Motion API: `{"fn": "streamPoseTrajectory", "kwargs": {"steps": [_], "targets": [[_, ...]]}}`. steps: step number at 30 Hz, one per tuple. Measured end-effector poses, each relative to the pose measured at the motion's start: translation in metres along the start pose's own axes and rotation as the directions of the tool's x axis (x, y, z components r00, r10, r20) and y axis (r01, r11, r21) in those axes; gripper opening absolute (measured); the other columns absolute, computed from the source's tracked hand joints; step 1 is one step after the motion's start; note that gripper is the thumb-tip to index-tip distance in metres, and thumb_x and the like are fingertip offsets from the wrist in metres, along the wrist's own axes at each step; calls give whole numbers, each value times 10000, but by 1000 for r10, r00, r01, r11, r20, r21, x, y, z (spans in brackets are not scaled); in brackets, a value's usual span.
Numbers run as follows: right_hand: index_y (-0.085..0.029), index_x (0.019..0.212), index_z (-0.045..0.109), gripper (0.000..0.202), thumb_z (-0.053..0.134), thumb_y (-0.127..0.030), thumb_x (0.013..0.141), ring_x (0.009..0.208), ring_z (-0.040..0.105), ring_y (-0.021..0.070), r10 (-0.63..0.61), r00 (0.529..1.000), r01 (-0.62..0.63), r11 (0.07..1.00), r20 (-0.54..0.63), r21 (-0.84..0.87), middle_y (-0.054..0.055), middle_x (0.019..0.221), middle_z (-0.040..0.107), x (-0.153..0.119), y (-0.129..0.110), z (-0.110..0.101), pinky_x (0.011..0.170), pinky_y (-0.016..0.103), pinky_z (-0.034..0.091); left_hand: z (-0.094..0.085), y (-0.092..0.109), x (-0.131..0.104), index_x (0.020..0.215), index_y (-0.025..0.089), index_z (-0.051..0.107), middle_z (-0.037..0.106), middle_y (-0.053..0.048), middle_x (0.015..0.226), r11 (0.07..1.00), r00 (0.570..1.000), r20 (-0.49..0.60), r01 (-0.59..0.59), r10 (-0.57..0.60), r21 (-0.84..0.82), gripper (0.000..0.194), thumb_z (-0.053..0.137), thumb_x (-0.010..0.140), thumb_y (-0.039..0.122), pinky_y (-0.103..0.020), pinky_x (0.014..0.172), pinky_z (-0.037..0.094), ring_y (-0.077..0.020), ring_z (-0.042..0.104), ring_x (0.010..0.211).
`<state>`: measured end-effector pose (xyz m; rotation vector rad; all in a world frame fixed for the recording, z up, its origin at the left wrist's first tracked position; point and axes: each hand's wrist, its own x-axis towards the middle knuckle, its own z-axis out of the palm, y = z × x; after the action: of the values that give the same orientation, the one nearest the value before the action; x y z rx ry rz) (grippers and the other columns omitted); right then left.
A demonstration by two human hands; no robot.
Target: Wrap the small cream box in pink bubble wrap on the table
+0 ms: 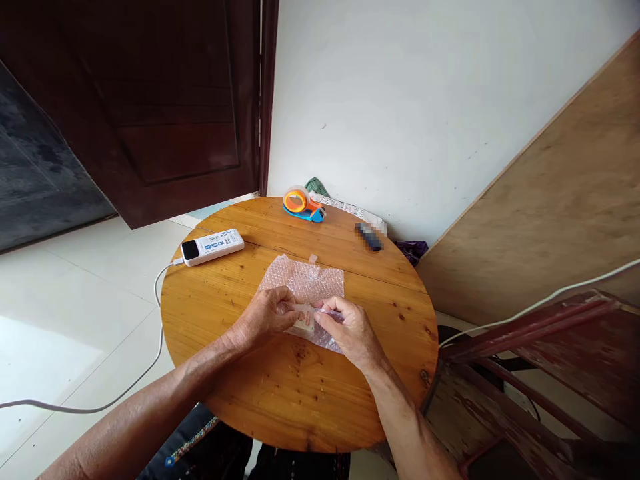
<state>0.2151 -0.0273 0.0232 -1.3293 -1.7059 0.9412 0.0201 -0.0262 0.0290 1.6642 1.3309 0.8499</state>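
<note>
A sheet of pinkish bubble wrap (300, 275) lies on the round wooden table (240, 393). On its near part rests a small pale flat item with red markings (305, 320), partly covered by my fingers; its kind is unclear. My left hand (267, 315) is closed at the item's left side, thumb and fingers pinched at its edge. From the right, my right hand (350, 327) pinches a folded edge of the bubble wrap beside the item. A small piece of clear tape (313, 259) shows at the wrap's far edge.
An orange and blue tape dispenser (304, 204) stands at the table's far edge. A white power bank (213, 247) with a cable (158, 293) lies at the left. A blurred dark object (369, 236) is at the far right. A wooden chair (540, 373) stands right.
</note>
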Motion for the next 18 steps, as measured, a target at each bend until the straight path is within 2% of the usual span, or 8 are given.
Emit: {"fn": "streamPoseTrajectory", "kwargs": {"steps": [5,8,10,12,13,15,16,18], "targets": [[-216,675,582,191,640,-374,765,652,594,155,33,999,-34,998,14,47,-6,721,671,5,14,0,598,273,473,3,-4,4,709,158,557,534,42,634,998,1000,-10,17,-17,-56,98,628,704,226,-209,546,344,-99,462,598],[-221,718,600,193,605,-390,812,629,586,168,12,1000,-13,999,-20,-46,-5,670,637,1,15,-7,588,294,475,2,-6,6,766,156,582,555,42,664,995,1000,0,16,-16,-102,128,655,698,235,-206,555,362,-100,479,613],[-226,781,616,148,578,-351,850,708,617,197,-96,987,68,977,-132,-201,23,743,661,-6,4,-12,656,333,492,2,-5,7,776,156,593,555,44,659,995,1000,4,27,-27,-100,145,676,692,240,-206,553,359,-102,482,616],[-231,864,633,117,542,-297,898,859,632,233,-313,928,215,893,-203,-394,65,879,684,-17,-13,-15,776,382,488,0,-3,7,777,155,603,558,45,659,997,1000,7,28,-27,-74,148,690,688,235,-208,560,359,-105,486,627],[-230,892,641,129,519,-260,919,907,628,241,-411,897,296,833,-163,-468,79,929,687,-22,-23,-14,827,402,475,0,-1,7,782,154,610,565,43,666,998,1000,10,18,-17,-56,145,693,689,227,-208,571,364,-106,492,638],[-233,931,656,154,504,-204,931,905,623,241,-508,859,455,702,62,-549,82,964,696,-31,-40,-8,828,413,463,-1,0,8,805,150,625,589,35,692,1000,1000,10,-14,15,-18,142,691,695,212,-213,606,386,-113,515,672],[-231,950,659,162,506,-184,928,920,622,250,-496,850,498,652,175,-572,84,990,700,-33,-46,-3,825,422,459,-1,0,9,823,149,634,604,29,708,1000,1000,9,-29,29,-1,146,688,702,211,-217,626,399,-118,529,690],[-219,999,660,175,524,-155,910,950,614,273,-431,854,512,593,291,-622,97,1037,698,-34,-50,7,821,442,456,-3,-1,10,856,147,649,630,17,736,999,999,14,-41,41,19,166,687,720,234,-226,657,422,-130,556,722]]}}
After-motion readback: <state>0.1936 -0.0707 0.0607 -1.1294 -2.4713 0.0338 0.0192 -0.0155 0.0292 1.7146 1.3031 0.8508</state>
